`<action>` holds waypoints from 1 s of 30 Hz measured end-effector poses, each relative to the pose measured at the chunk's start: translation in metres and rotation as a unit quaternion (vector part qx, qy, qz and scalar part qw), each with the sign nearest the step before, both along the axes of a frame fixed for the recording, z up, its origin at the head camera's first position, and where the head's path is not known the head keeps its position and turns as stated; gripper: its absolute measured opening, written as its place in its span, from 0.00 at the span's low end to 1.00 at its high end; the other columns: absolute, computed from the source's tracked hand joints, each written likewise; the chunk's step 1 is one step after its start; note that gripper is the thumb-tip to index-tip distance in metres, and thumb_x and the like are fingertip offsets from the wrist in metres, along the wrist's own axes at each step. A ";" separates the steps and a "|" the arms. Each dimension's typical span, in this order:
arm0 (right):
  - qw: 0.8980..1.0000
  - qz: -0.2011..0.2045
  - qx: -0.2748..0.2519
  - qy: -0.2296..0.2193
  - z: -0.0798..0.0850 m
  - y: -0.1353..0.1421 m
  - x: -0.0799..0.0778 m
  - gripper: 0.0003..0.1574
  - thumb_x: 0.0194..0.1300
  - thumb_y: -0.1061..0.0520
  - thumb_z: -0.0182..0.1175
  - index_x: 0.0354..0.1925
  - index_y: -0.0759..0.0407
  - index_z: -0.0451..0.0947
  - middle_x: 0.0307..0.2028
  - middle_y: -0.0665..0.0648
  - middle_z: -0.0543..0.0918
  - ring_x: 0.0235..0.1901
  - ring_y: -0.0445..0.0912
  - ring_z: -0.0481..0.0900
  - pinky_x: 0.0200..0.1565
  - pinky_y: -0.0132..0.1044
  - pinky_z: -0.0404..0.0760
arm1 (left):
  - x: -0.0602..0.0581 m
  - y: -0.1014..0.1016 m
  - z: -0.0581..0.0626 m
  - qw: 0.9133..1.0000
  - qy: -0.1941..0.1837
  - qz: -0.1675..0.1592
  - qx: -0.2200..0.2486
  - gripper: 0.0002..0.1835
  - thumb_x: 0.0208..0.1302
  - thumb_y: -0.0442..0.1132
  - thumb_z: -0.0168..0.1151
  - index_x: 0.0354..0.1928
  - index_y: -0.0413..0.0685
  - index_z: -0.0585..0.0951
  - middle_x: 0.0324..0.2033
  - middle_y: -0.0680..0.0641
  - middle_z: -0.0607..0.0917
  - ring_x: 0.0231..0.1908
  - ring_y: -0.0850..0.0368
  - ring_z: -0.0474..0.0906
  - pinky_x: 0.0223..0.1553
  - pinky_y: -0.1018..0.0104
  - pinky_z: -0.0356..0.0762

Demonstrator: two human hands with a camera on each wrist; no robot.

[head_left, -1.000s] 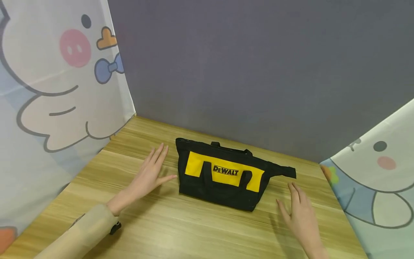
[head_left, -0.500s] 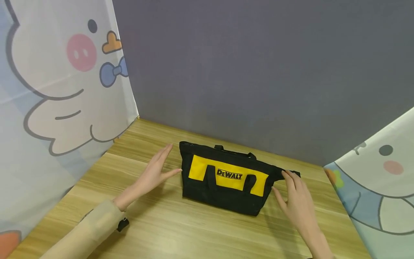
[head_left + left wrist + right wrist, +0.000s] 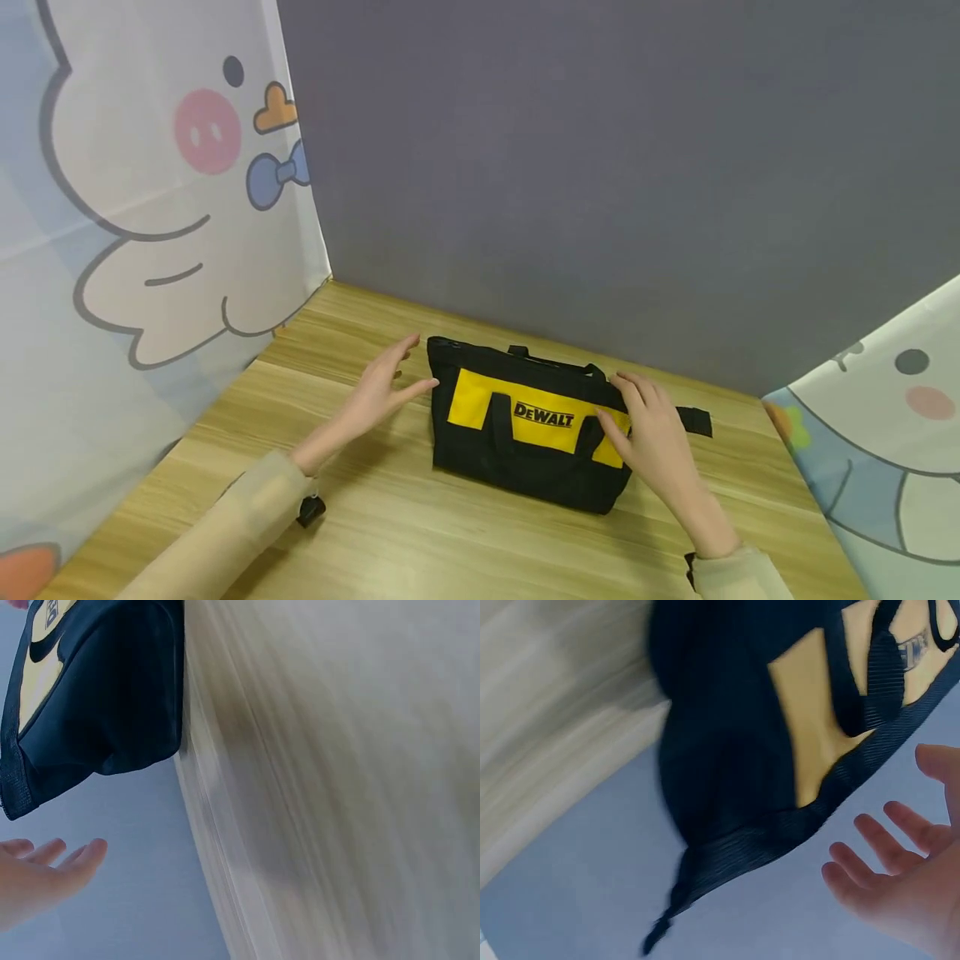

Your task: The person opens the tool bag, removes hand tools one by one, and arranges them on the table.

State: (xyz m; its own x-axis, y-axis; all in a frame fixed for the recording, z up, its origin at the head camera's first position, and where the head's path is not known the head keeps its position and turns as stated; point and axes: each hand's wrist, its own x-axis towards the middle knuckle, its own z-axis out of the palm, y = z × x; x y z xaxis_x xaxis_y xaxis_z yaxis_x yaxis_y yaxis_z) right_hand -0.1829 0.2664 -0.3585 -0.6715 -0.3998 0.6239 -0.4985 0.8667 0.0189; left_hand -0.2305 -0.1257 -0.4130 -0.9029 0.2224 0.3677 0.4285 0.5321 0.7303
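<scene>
A black DeWalt tool bag with a yellow front panel stands upright on the wooden table, its two front handles hanging down. From its right end sticks out a black zipper tail. My left hand is beside the bag's left end, thumb and fingers spread apart. In the left wrist view that hand shows a gap to the bag. Over the bag's upper right corner, my right hand overlaps the panel in the head view. The right wrist view has its fingers loosely bent, apart from the bag.
The wooden table runs back to a plain grey partition. A white cartoon-printed sheet closes off the left side, and a similar sheet the right. Dark straps show at the wrists.
My right hand has moved left and up from beside the zipper tail to over the bag's right corner. The left hand keeps close by the left end. The view has shifted slightly.
</scene>
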 end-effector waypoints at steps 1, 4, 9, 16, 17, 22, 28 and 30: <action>1.000 0.005 -0.003 -0.006 0.002 -0.005 -0.002 0.35 0.54 0.57 0.74 0.57 0.70 0.76 0.54 0.69 0.80 0.54 0.64 0.76 0.56 0.60 0.75 | -0.001 0.000 0.000 1.000 -0.004 -0.003 0.006 0.46 0.63 0.51 0.68 0.76 0.42 0.58 0.71 0.37 0.67 0.68 0.36 0.69 0.58 0.45 0.77; 0.999 0.021 -0.008 -0.025 0.008 -0.018 -0.008 0.34 0.56 0.56 0.73 0.57 0.68 0.76 0.54 0.66 0.81 0.55 0.62 0.77 0.56 0.58 0.76 | -0.004 0.001 0.001 1.000 -0.013 -0.010 0.023 0.46 0.63 0.50 0.69 0.76 0.42 0.58 0.71 0.36 0.68 0.67 0.35 0.69 0.58 0.45 0.78; 0.998 0.036 0.005 -0.053 0.016 -0.041 -0.019 0.33 0.58 0.54 0.72 0.58 0.66 0.76 0.55 0.65 0.81 0.55 0.61 0.77 0.55 0.56 0.78 | -0.009 0.002 0.001 0.998 -0.020 -0.024 0.056 0.44 0.62 0.48 0.70 0.75 0.42 0.60 0.69 0.35 0.70 0.64 0.32 0.73 0.58 0.45 0.78; 0.994 0.068 0.030 -0.075 0.023 -0.074 -0.034 0.30 0.61 0.49 0.70 0.58 0.61 0.77 0.52 0.61 0.82 0.53 0.56 0.79 0.53 0.51 0.81 | -0.017 0.004 0.002 0.993 -0.050 -0.041 0.095 0.42 0.60 0.46 0.72 0.73 0.44 0.64 0.67 0.36 0.73 0.62 0.34 0.75 0.59 0.46 0.77; 0.994 0.073 0.034 -0.075 0.024 -0.078 -0.036 0.30 0.62 0.49 0.70 0.57 0.61 0.77 0.52 0.61 0.82 0.53 0.56 0.79 0.53 0.51 0.81 | -0.018 0.004 0.002 0.993 -0.055 -0.045 0.098 0.42 0.59 0.46 0.72 0.73 0.45 0.64 0.67 0.35 0.73 0.62 0.34 0.75 0.59 0.46 0.76; 0.991 0.095 0.046 -0.083 0.030 -0.100 -0.045 0.29 0.63 0.48 0.68 0.57 0.61 0.78 0.52 0.59 0.82 0.52 0.55 0.81 0.52 0.48 0.82 | -0.021 0.005 0.003 0.991 -0.073 -0.059 0.097 0.42 0.59 0.45 0.72 0.73 0.47 0.65 0.66 0.35 0.73 0.61 0.36 0.76 0.60 0.45 0.76; 0.986 0.107 0.053 -0.113 0.035 -0.124 -0.052 0.27 0.64 0.48 0.67 0.57 0.60 0.78 0.52 0.59 0.82 0.52 0.54 0.80 0.54 0.48 0.81 | -0.025 0.005 0.002 0.988 -0.094 -0.070 0.100 0.41 0.60 0.46 0.72 0.73 0.49 0.65 0.64 0.36 0.74 0.61 0.38 0.76 0.61 0.45 0.75; 0.985 0.113 0.057 -0.119 0.035 -0.132 -0.054 0.27 0.65 0.48 0.67 0.57 0.60 0.78 0.52 0.59 0.82 0.52 0.54 0.80 0.54 0.47 0.81 | -0.026 0.005 0.002 0.988 -0.096 -0.073 0.098 0.41 0.60 0.46 0.71 0.73 0.48 0.65 0.62 0.36 0.75 0.60 0.38 0.77 0.61 0.44 0.75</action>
State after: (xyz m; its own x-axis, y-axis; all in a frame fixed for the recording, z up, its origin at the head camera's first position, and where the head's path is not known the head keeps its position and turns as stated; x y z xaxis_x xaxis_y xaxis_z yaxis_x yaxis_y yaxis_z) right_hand -0.2366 0.1343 -0.3232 -0.6790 -0.6142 0.4021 -0.6807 0.7319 -0.0313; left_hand -0.2566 -0.1206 -0.4110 -0.9235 0.2971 0.2425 0.3344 0.3142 0.8885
